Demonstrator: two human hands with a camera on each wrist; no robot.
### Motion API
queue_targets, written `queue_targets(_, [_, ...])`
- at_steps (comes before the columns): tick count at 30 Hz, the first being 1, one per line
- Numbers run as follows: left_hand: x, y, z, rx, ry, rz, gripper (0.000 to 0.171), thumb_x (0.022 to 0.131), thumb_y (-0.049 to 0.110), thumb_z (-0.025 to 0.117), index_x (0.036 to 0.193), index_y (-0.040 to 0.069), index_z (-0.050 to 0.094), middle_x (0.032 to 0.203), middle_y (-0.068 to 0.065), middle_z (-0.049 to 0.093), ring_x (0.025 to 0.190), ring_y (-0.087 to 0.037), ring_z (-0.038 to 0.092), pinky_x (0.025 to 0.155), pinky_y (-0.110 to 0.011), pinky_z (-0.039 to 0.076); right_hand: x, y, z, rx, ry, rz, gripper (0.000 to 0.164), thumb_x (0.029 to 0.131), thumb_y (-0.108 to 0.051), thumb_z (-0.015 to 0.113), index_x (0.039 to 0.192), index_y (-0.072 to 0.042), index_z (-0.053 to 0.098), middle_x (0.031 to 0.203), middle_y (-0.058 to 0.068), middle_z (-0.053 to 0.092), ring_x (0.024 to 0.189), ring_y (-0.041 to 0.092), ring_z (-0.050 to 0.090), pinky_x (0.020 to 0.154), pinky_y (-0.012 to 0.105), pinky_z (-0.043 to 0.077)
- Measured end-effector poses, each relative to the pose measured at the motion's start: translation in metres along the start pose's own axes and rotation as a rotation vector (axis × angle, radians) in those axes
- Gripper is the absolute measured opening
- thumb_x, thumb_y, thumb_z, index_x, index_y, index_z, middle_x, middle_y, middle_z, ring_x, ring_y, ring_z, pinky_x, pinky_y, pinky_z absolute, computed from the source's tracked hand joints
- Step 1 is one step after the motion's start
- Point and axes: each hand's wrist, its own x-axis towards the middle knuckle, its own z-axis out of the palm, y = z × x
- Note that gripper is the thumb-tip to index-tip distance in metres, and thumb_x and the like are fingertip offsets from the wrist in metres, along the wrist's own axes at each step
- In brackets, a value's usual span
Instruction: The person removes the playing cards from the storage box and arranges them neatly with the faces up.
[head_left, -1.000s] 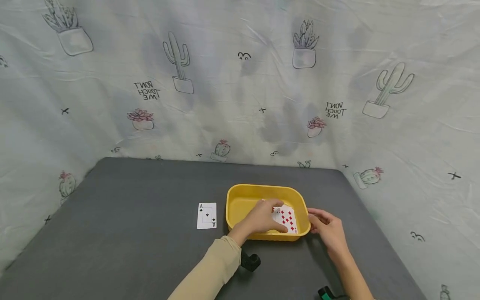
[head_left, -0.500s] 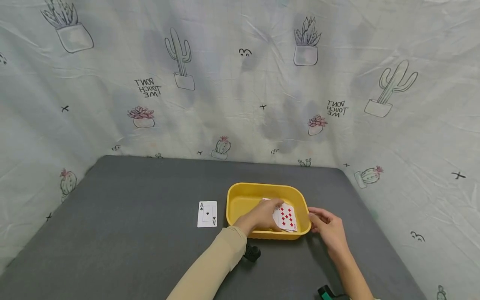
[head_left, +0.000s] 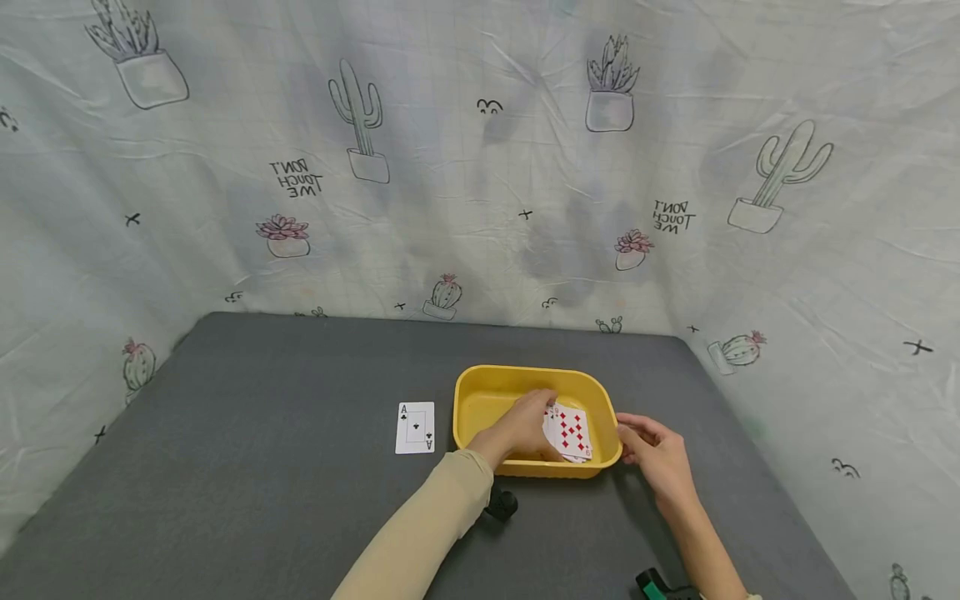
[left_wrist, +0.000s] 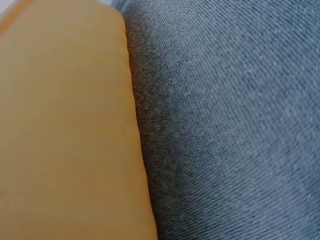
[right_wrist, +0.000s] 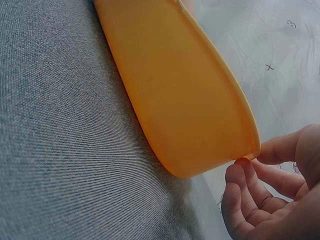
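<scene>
A yellow plastic tub point(head_left: 480, 400) stands on the grey table, with a pile of playing cards point(head_left: 567, 432) inside at its right; a diamonds card lies face up on top. Reaching in over the near rim, my left hand point(head_left: 521, 427) curves round the pile's left part, fingers at the far side and thumb at the near side, hiding that part. My right hand point(head_left: 658, 458) pinches the tub's right end at the rim, plainly seen in the right wrist view, where the fingertips point(right_wrist: 242, 167) meet the tub's corner point(right_wrist: 200, 160). The left wrist view holds only the tub's outer wall point(left_wrist: 70, 125) and table cloth.
An ace of clubs point(head_left: 416, 427) lies face up on the table point(head_left: 262, 467), just left of the tub. A black wrist camera point(head_left: 501, 505) hangs under the left wrist. Behind the table rises a pale curtain point(head_left: 450, 208) with cactus drawings.
My left hand has moved a little away from the near rim and slightly left, and the cards have shifted slightly left. The right hand and tub stay in place.
</scene>
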Motion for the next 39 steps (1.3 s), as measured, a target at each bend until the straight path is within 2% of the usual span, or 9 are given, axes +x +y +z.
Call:
queue_targets(8, [-0.0010,0.0005,-0.0007,0.008,-0.013,0.023,0.095,0.067,0.025,0.093,0.147,0.007,0.044,0.143,-0.004,0.047,0.127,-0.017,0.044,0.108,-0.031,0.032,-0.0002,-0.0022,-0.0009,0.000,-0.008,0.007,0.034,0.098,-0.020,0.063,0.126,0.001,0.063,0.105,0.017,0.066,0.078,0.022,0.061,0.069,0.032,0.054])
queue_targets(11, [-0.0004,0.0003,0.0006,0.021,-0.016,0.022,0.093,0.068,0.028,0.093,0.146,0.009,0.045,0.140,-0.002,0.050,0.123,-0.015,0.046,0.106,-0.029,0.034,-0.0004,-0.0015,-0.0022,-0.002,-0.010,0.009,0.034,0.098,-0.020,0.063,0.125,0.001,0.063,0.105,0.016,0.066,0.077,0.021,0.060,0.068,0.031,0.054])
queue_targets(17, [0.0011,0.0023,0.0007,0.027,0.009,0.036,0.093,0.065,0.027,0.095,0.142,0.007,0.047,0.132,-0.002,0.053,0.113,-0.013,0.048,0.103,-0.028,0.037,0.0016,-0.0013,-0.0048,0.000,-0.016,0.008,0.035,0.098,-0.021,0.063,0.126,0.000,0.063,0.105,0.016,0.066,0.078,0.023,0.061,0.069,0.032,0.055])
queue_targets(24, [-0.0026,0.0067,0.0021,0.016,0.019,0.033,0.094,0.064,0.027,0.095,0.142,0.006,0.047,0.133,-0.003,0.052,0.117,-0.014,0.048,0.104,-0.028,0.036,-0.0002,-0.0007,-0.0073,-0.015,-0.018,0.002,0.035,0.099,-0.021,0.063,0.126,0.001,0.063,0.105,0.016,0.067,0.076,0.020,0.061,0.068,0.031,0.054])
queue_targets(34, [-0.0014,0.0067,0.0017,0.030,0.039,0.068,0.093,0.063,0.029,0.095,0.140,0.005,0.049,0.129,-0.003,0.054,0.112,-0.013,0.049,0.102,-0.027,0.037,-0.0004,-0.0036,-0.0057,-0.027,-0.001,-0.011,0.034,0.098,-0.022,0.064,0.124,0.000,0.064,0.103,0.014,0.067,0.076,0.020,0.060,0.067,0.030,0.054])
queue_targets(39, [-0.0026,0.0055,0.0042,0.039,0.038,0.063,0.092,0.064,0.029,0.095,0.140,0.006,0.049,0.129,-0.002,0.054,0.110,-0.012,0.049,0.102,-0.027,0.038,-0.0008,-0.0008,-0.0047,-0.027,0.002,-0.007,0.034,0.098,-0.020,0.064,0.124,0.001,0.064,0.102,0.015,0.067,0.075,0.019,0.060,0.067,0.030,0.054])
